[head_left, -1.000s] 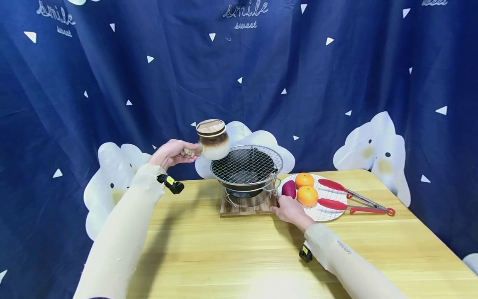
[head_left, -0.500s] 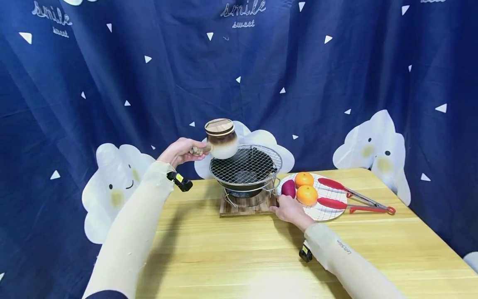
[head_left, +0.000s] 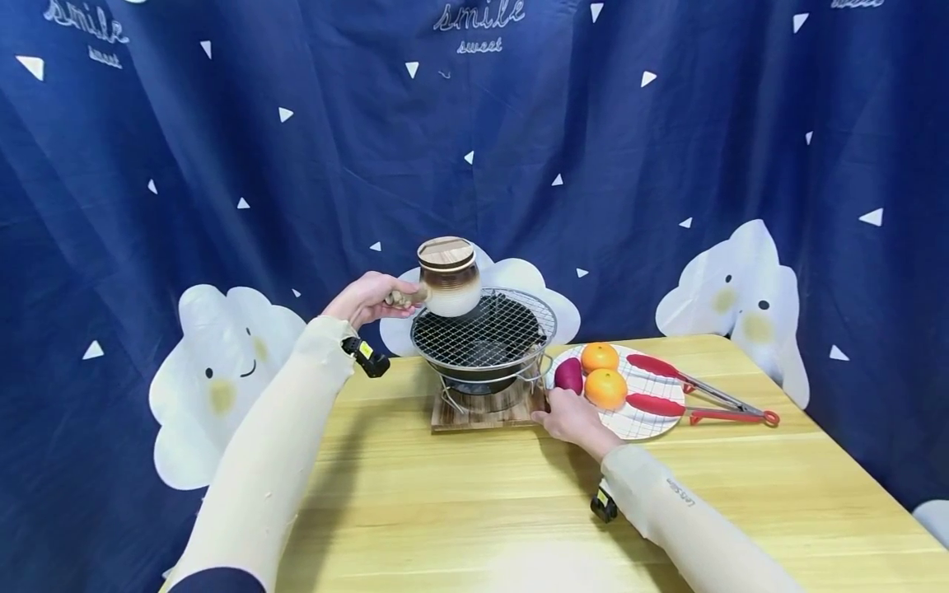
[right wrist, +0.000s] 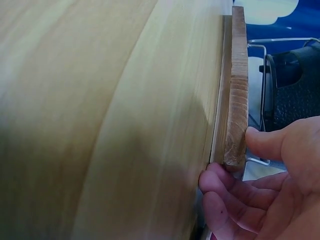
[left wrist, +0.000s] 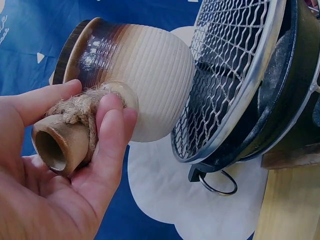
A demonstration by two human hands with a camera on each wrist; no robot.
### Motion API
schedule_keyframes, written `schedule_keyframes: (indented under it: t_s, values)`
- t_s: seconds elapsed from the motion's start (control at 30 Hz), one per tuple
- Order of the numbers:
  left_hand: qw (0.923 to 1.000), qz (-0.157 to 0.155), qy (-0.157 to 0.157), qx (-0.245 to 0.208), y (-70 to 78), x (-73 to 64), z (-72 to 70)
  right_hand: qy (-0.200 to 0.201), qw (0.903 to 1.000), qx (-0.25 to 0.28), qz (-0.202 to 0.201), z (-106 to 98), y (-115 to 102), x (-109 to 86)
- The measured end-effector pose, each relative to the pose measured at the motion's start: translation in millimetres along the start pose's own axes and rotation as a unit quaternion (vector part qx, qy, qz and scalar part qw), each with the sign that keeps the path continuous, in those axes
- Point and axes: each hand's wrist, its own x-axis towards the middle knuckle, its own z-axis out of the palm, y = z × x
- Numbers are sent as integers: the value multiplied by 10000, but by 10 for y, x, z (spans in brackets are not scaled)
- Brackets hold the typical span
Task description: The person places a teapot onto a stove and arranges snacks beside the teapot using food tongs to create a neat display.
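My left hand (head_left: 374, 299) grips the twine-wrapped hollow side handle (left wrist: 65, 135) of a small brown-and-cream ceramic pot (left wrist: 145, 75). A wooden lid (head_left: 446, 250) tops the pot. In the head view the pot overlaps the far left part of a round wire mesh (head_left: 482, 333), and in the left wrist view its base is close to that mesh. The mesh lies over a black brazier (head_left: 482, 385) standing on a wooden board (right wrist: 239, 90). At the board's near right corner my right hand (head_left: 574, 418) pinches it, thumb on top and fingers curled at the corner.
Right of the brazier, a white checked plate (head_left: 643, 426) holds two oranges (head_left: 605, 389), a purple-red oval item (head_left: 568, 375) and the ends of red-tipped tongs (head_left: 734, 405). A blue curtain (head_left: 334, 165) hangs behind the wooden table (head_left: 445, 511).
My left hand has carried the pot rightward, from beside the mesh to over its left part. My right hand keeps its hold on the board. The head view has shifted slightly.
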Motion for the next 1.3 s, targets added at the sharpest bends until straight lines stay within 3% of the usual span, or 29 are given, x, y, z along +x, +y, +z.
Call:
schedule_keyframes:
  t_s: [0.33, 0.73, 1.3]
  values:
    - [9998, 43, -48, 211, -4, 57, 63, 191, 9998, 7, -97, 7, 5, -8]
    - [9994, -13, -179, 306, 15, 79, 108, 123, 9999, 47, 3, 8, -9, -26]
    - [9990, -2, -350, 286, -62, 158, 91, 152, 9998, 89, -96, 3, -5, -23]
